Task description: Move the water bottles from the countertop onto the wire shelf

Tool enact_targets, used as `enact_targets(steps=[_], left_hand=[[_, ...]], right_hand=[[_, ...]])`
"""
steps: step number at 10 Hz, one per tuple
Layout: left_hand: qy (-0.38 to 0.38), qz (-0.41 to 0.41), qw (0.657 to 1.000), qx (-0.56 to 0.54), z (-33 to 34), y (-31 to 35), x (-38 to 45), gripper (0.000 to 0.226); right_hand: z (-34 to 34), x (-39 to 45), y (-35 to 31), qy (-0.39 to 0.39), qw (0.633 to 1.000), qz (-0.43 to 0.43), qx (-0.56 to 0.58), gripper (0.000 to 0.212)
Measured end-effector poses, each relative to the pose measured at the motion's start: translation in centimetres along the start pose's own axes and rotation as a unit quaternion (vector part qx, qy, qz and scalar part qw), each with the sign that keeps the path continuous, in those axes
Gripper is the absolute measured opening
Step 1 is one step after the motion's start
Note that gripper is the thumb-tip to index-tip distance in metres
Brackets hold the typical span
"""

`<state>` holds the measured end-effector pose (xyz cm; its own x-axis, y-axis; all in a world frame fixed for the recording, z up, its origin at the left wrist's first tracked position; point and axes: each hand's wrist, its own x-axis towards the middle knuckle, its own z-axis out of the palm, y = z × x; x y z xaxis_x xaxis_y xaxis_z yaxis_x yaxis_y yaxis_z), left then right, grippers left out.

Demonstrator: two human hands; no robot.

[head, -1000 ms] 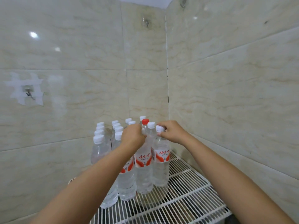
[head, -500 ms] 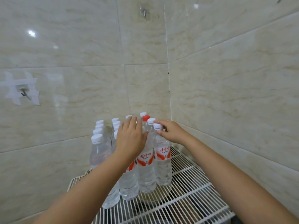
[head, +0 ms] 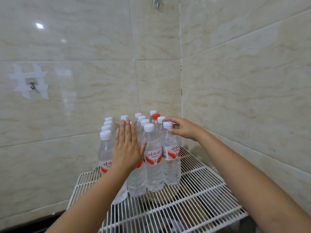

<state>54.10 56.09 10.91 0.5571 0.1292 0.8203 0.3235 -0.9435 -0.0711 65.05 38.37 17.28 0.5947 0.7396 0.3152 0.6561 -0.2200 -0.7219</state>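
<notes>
Several clear water bottles with red-and-white labels stand upright in rows at the back left of the white wire shelf (head: pixel 200 195). Most have white caps; one has a red cap (head: pixel 156 116). My right hand (head: pixel 182 128) pinches the neck and cap of the front right bottle (head: pixel 171 158), which stands on the shelf. My left hand (head: pixel 127 147) is flat with straight fingers, in front of the middle bottles, hiding one of them; touching or just off them, I cannot tell. The bottle (head: pixel 154 162) beside it shows its label.
Tiled walls meet in a corner right behind the bottles. A metal hook (head: pixel 32 85) with tape round it sits on the left wall. The front and right parts of the wire shelf show bare wire, with dark space beneath.
My left hand has let go of a bottle top and opened flat, dropping lower. My right hand has stayed at the front right bottle's cap. The view has tilted down slightly.
</notes>
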Motion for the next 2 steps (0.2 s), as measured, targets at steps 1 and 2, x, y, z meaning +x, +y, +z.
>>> enact_targets(steps=[1, 2], left_hand=[[0.021, 0.014, 0.999, 0.024, 0.8, -0.3, -0.5, 0.075], [0.066, 0.009, 0.997, 0.042, 1.1, -0.3, -0.6, 0.074]], right_hand=[[0.2, -0.6, -0.6, 0.032, 0.998, -0.015, -0.048, 0.051], [-0.8, -1.3, -2.4, 0.225, 0.967, -0.115, 0.036, 0.037]])
